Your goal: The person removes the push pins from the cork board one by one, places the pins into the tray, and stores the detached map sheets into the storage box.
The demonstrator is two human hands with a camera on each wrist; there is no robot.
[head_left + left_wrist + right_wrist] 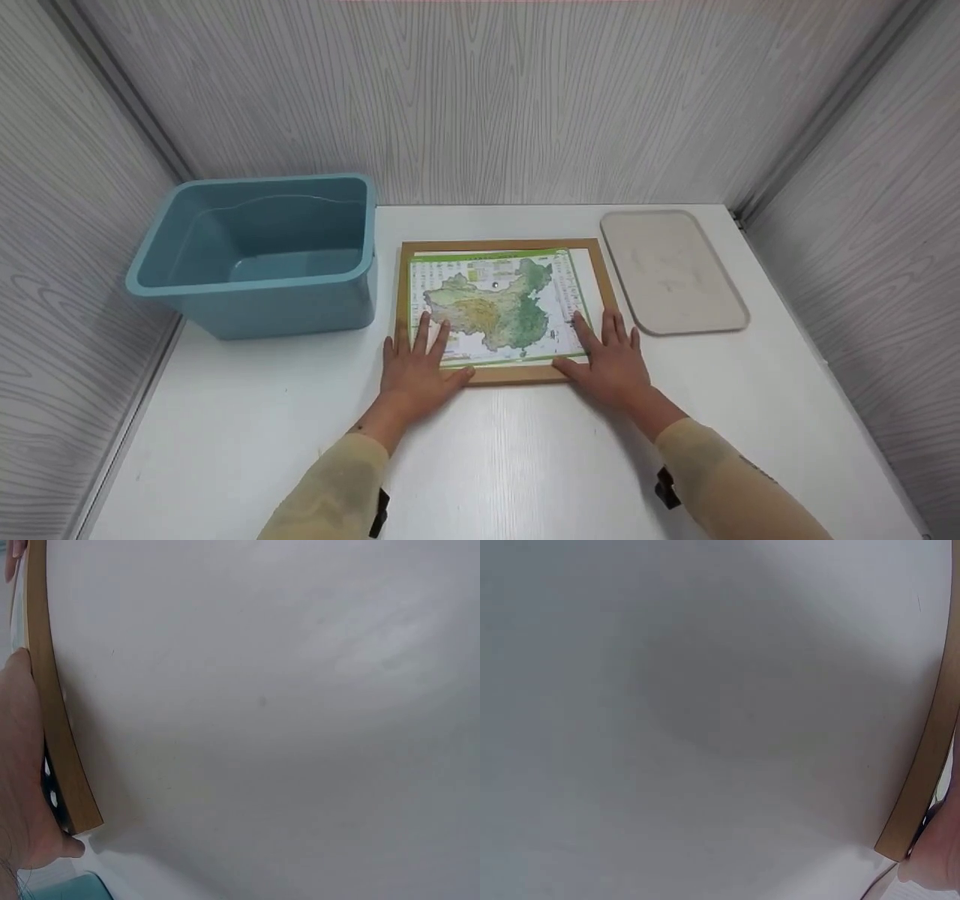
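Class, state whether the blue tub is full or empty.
Empty: the head view shows the blue plastic tub with its bare floor and inner walls, nothing inside.

The person is wearing close-fitting, pale yellowish-tan sleeves that are covering both forearms and ending just short of the wrists, leaving the left hand and the right hand bare, with no rings or gloves showing. A small black strap or mount is showing at the inner edge of each sleeve, near the bottom of the head view. The right sleeve is bearing a faint dark marking along its upper side.
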